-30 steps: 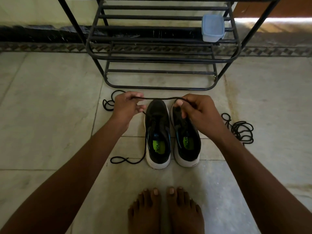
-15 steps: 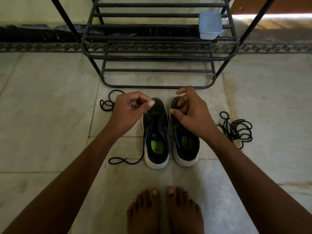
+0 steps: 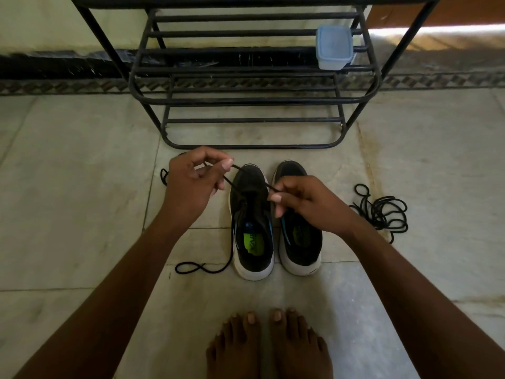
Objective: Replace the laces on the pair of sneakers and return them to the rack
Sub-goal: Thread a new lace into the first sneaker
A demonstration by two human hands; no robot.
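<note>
Two black sneakers with white soles stand side by side on the floor, the left sneaker (image 3: 252,236) and the right sneaker (image 3: 299,242), toes toward the black metal rack (image 3: 254,99). A black lace (image 3: 231,184) runs across the toe end of the left sneaker. My left hand (image 3: 191,187) pinches one part of it above the toe. My right hand (image 3: 303,203) pinches the other end at the shoe's right edge. The lace's tail (image 3: 202,268) trails on the floor left of the heel.
A loose bundle of black laces (image 3: 382,212) lies on the floor to the right of the shoes. A pale blue lidded plastic box (image 3: 333,47) sits on a rack shelf at the right. My bare feet (image 3: 269,343) stand behind the sneakers.
A second ago the lace was stretched across both shoes. My right hand has since moved from the right sneaker's toe to the left sneaker, and both hands hold the lace there.
</note>
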